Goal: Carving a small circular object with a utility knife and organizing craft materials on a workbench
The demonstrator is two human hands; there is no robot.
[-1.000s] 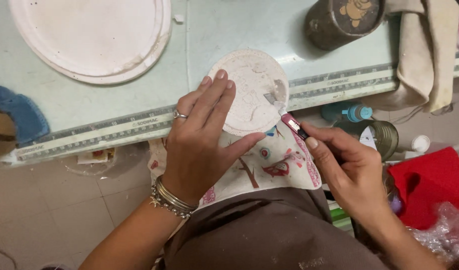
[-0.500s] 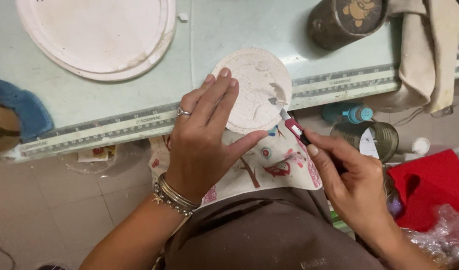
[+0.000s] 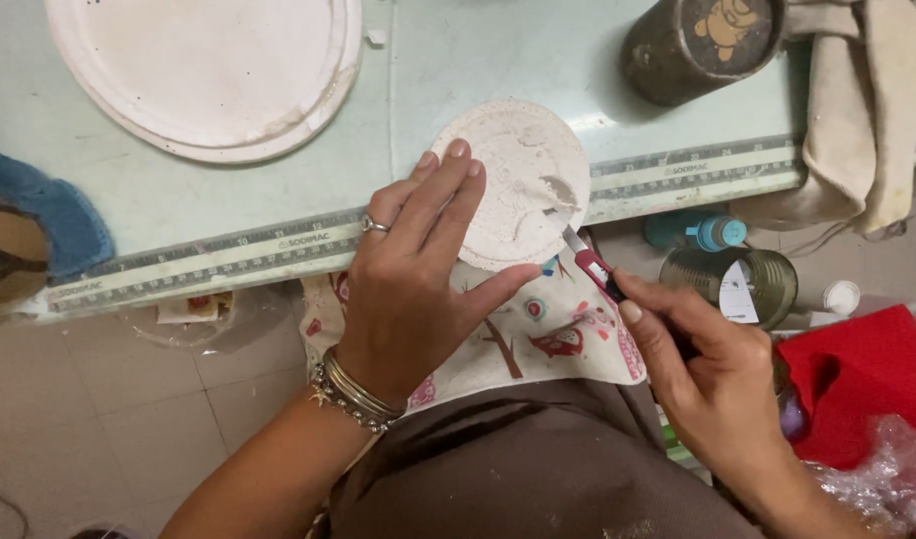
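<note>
At table edge, left hand (image 3: pixel 410 279) flat on clay disc (image 3: pixel 518 180), right hand (image 3: pixel 712 384) gripping knife (image 3: pixel 590 262); tin can (image 3: pixel 729 283) below.

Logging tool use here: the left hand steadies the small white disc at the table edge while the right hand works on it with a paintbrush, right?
Not quite. In the head view the right hand holds a small red-handled knife, not a paintbrush. The left hand does steady the small white disc at the table edge.
</note>
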